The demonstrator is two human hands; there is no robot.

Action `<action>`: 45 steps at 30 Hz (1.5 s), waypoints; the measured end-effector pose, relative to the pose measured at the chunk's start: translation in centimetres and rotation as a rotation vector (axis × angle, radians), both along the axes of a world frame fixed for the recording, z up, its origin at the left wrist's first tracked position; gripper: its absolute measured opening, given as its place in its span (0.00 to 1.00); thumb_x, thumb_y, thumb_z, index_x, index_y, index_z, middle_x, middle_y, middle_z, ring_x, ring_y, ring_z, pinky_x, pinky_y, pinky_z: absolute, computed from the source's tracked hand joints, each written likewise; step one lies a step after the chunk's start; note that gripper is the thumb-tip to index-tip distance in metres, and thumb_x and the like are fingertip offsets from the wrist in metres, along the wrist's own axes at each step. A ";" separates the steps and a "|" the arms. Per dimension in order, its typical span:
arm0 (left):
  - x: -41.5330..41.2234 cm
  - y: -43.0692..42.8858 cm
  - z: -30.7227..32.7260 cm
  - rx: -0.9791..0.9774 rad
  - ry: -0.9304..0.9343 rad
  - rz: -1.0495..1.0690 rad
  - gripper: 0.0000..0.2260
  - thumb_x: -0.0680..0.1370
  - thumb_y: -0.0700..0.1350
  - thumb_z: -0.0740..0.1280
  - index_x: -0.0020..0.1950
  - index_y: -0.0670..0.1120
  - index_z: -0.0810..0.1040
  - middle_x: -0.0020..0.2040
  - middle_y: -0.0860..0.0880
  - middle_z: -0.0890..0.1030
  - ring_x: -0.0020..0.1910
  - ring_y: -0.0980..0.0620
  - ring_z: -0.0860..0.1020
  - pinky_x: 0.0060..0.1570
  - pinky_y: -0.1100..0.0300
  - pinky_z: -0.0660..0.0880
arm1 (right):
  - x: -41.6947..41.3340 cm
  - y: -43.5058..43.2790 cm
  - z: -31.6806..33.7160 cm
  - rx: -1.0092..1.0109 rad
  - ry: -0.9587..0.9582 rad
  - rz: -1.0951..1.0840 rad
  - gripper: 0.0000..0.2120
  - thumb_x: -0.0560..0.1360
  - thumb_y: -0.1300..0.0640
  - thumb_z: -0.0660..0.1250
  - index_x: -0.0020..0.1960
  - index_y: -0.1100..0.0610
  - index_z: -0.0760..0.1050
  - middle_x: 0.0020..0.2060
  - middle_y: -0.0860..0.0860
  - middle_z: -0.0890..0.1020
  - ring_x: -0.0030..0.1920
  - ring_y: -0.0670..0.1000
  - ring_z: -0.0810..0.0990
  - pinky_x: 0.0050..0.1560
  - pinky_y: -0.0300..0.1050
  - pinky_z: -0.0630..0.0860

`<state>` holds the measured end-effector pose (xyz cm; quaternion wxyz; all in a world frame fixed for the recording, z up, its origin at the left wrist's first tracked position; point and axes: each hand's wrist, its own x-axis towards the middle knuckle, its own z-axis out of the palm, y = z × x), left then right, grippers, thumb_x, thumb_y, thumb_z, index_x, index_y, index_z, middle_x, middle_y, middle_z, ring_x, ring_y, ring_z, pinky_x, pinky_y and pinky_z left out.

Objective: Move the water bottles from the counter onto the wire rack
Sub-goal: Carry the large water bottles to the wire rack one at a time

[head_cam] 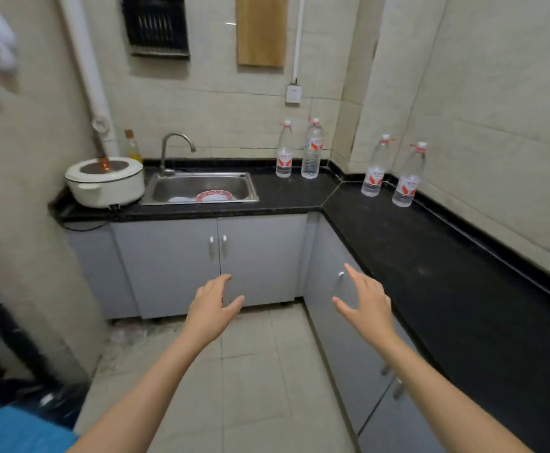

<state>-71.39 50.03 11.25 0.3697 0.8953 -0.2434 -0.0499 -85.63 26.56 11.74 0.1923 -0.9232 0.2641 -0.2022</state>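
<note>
Four water bottles (312,152) stand upright along bench (397,243) back edge. Our left hand (213,305) and right hand (366,302) hover empty, fingers (353,273) spread, well apart from them. We judge: probably full, heavyish, smooth plastic; grasp mid-body at label (374,178).

A small home kitchen; steel sink (200,188) with tap (175,148), black counter (414,243), grey cabinets (208,259), tiled walls

Both bare arms stretch forward. The left hand (213,307) and the right hand (366,302) are held apart in the air, fingers relaxed and spread, holding nothing.
</note>
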 end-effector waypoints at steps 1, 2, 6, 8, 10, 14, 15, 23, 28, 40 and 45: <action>1.2 -0.6 0.4 -0.009 0.001 0.006 0.24 0.77 0.50 0.63 0.71 0.45 0.63 0.69 0.45 0.69 0.69 0.46 0.65 0.66 0.53 0.63 | 1.4 -0.9 0.4 0.015 -0.024 0.023 0.33 0.73 0.48 0.67 0.74 0.49 0.57 0.69 0.51 0.68 0.70 0.52 0.63 0.66 0.52 0.62; 2.3 -1.2 0.8 -0.011 0.003 0.006 0.24 0.77 0.50 0.63 0.71 0.46 0.63 0.69 0.45 0.69 0.69 0.47 0.65 0.66 0.53 0.64 | 2.8 -1.8 0.8 0.026 -0.046 0.050 0.33 0.73 0.49 0.67 0.74 0.50 0.57 0.69 0.51 0.67 0.70 0.52 0.62 0.67 0.52 0.62; 6.4 -4.6 2.6 -0.012 -0.026 0.006 0.24 0.77 0.50 0.63 0.72 0.46 0.63 0.70 0.46 0.69 0.69 0.47 0.65 0.66 0.53 0.64 | 7.8 -5.4 2.4 0.046 -0.126 0.150 0.34 0.73 0.51 0.69 0.74 0.52 0.57 0.69 0.52 0.68 0.70 0.52 0.64 0.69 0.49 0.62; 8.2 -6.4 3.3 -0.068 -0.036 0.036 0.23 0.77 0.49 0.64 0.71 0.46 0.64 0.69 0.46 0.69 0.68 0.48 0.66 0.66 0.54 0.65 | 10.3 -7.5 3.1 0.063 -0.155 0.185 0.34 0.73 0.52 0.69 0.74 0.53 0.57 0.69 0.53 0.68 0.70 0.53 0.64 0.69 0.46 0.61; 9.6 -7.9 3.4 -0.106 -0.037 0.060 0.23 0.77 0.48 0.64 0.71 0.46 0.65 0.68 0.46 0.70 0.68 0.48 0.67 0.65 0.54 0.65 | 12.5 -9.1 3.4 0.083 -0.152 0.203 0.34 0.73 0.52 0.68 0.74 0.52 0.56 0.70 0.52 0.66 0.70 0.52 0.63 0.69 0.46 0.61; 12.8 -9.9 2.4 -0.100 -0.003 0.104 0.23 0.77 0.47 0.65 0.70 0.44 0.66 0.67 0.45 0.71 0.67 0.48 0.68 0.65 0.54 0.65 | 16.3 -11.7 2.4 0.128 -0.098 0.246 0.35 0.73 0.51 0.68 0.74 0.51 0.54 0.71 0.51 0.65 0.71 0.51 0.62 0.70 0.49 0.62; 13.7 -10.3 2.0 -0.101 0.009 0.117 0.23 0.77 0.47 0.65 0.70 0.44 0.66 0.67 0.45 0.71 0.67 0.48 0.68 0.65 0.54 0.65 | 17.1 -12.3 2.0 0.130 -0.088 0.257 0.35 0.74 0.51 0.68 0.74 0.51 0.54 0.71 0.51 0.65 0.71 0.51 0.62 0.70 0.48 0.61; 23.4 -14.8 0.2 -0.139 0.042 0.161 0.23 0.77 0.47 0.65 0.70 0.45 0.66 0.67 0.45 0.71 0.67 0.48 0.69 0.64 0.54 0.66 | 26.7 -17.9 1.3 0.130 -0.048 0.290 0.34 0.74 0.51 0.67 0.74 0.51 0.54 0.71 0.52 0.64 0.71 0.51 0.61 0.68 0.44 0.59; 32.1 -19.8 -0.5 -0.252 0.083 0.164 0.21 0.76 0.44 0.66 0.68 0.43 0.68 0.66 0.44 0.72 0.66 0.47 0.69 0.63 0.55 0.65 | 34.8 -22.4 2.0 0.132 -0.037 0.258 0.35 0.73 0.50 0.68 0.75 0.49 0.53 0.70 0.51 0.65 0.70 0.50 0.62 0.69 0.47 0.63; 46.4 -29.1 -2.8 -0.304 0.175 0.087 0.20 0.75 0.42 0.68 0.67 0.43 0.70 0.63 0.44 0.75 0.63 0.47 0.71 0.60 0.59 0.65 | 47.5 -30.6 0.0 0.235 0.039 0.158 0.35 0.73 0.53 0.69 0.74 0.49 0.54 0.70 0.51 0.67 0.70 0.49 0.63 0.67 0.44 0.63; 50.2 -29.6 -4.0 -0.297 0.212 0.140 0.19 0.75 0.42 0.68 0.65 0.43 0.70 0.62 0.44 0.75 0.62 0.47 0.71 0.56 0.60 0.66 | 52.5 -32.5 -1.5 0.324 0.046 0.169 0.35 0.73 0.54 0.69 0.74 0.50 0.55 0.69 0.53 0.66 0.70 0.51 0.64 0.66 0.43 0.63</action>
